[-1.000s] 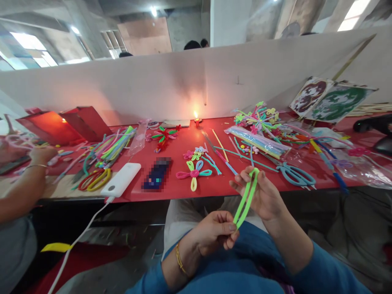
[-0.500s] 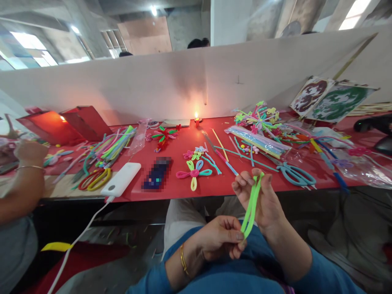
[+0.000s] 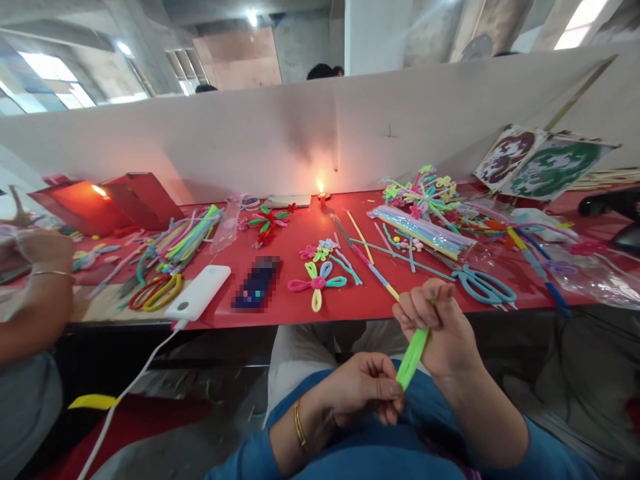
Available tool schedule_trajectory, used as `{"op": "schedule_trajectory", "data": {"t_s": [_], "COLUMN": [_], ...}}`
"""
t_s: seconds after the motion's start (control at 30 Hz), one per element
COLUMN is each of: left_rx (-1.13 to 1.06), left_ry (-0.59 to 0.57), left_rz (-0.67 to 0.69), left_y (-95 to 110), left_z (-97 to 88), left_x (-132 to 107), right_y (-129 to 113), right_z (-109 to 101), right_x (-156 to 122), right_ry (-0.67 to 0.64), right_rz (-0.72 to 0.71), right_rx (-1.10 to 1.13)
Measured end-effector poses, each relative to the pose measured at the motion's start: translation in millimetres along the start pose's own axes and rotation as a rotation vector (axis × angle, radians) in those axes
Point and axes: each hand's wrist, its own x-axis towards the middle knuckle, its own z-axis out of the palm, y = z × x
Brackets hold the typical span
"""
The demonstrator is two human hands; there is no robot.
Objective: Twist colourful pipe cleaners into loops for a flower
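Observation:
A bright green pipe cleaner (image 3: 413, 357), folded into side-by-side strands, stretches between my hands above my lap. My left hand (image 3: 367, 387) pinches its lower end between thumb and fingers. My right hand (image 3: 443, 327) is closed around the upper part, so that end is mostly hidden. On the table just beyond lies a pipe-cleaner flower (image 3: 317, 283) with looped petals in several colours. Smaller pipe-cleaner flowers (image 3: 320, 250) rest behind it. A long stick wrapped in coloured sections (image 3: 376, 272) points toward my right hand.
A lit candle (image 3: 322, 197) burns by the white partition. Blue-handled scissors (image 3: 484, 285) lie at right, near a packet of pipe cleaners (image 3: 423, 230). A phone (image 3: 256, 285) and a white power bank (image 3: 197, 293) with a cable sit left. Another person's arm (image 3: 43, 293) is at far left.
My right hand has closed further over the green pipe cleaner and shifted slightly right and down. The strands lie closer together. My left hand stays nearly in place.

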Motion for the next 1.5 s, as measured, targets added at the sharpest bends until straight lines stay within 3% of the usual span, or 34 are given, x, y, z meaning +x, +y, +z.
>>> {"op": "schedule_trajectory", "data": {"t_s": [0.1,0.2,0.33,0.43,0.53,0.77,1.03,1.2,1.37,1.5], "left_rx": [0.071,0.209,0.429,0.612,0.722,0.71,0.504,0.582,0.439,0.436], "left_ry": [0.045,0.195,0.491,0.562,0.49,0.335,0.277,0.268,0.215,0.212], "left_rz": [0.002,0.079,0.392,0.618,0.685,0.578,0.497,0.472,0.402,0.426], "left_y": [0.9,7.6,30.2,51.0,65.8,70.3,74.4,78.2,78.4,79.4], "left_z": [1.8,3.9,7.9,14.4,21.7,23.2,24.7,24.9,26.5,26.7], "left_x": [1.1,1.3,-3.1,-7.6,-8.0,-7.5,-10.0,-10.2,-9.7,-9.2], "right_y": [2.4,6.9,14.0,17.7,18.3,17.8,21.9,19.8,22.3,22.1], "right_z": [-2.0,-8.2,-15.5,-14.3,-9.8,-10.4,-14.1,-8.0,-9.4,-11.3], "right_x": [2.6,4.2,0.8,-3.8,-7.1,-10.4,-10.6,-12.2,-12.2,-11.2], "right_ry": [-0.008,-0.008,0.009,0.033,0.076,-0.013,-0.062,-0.03,-0.06,-0.086], "right_rz": [-0.048,-0.076,-0.046,0.024,0.093,0.216,0.227,0.247,0.29,0.321], "right_rx": [-0.045,-0.147,-0.287,-0.337,-0.385,-0.404,-0.387,-0.347,-0.383,-0.338]}}
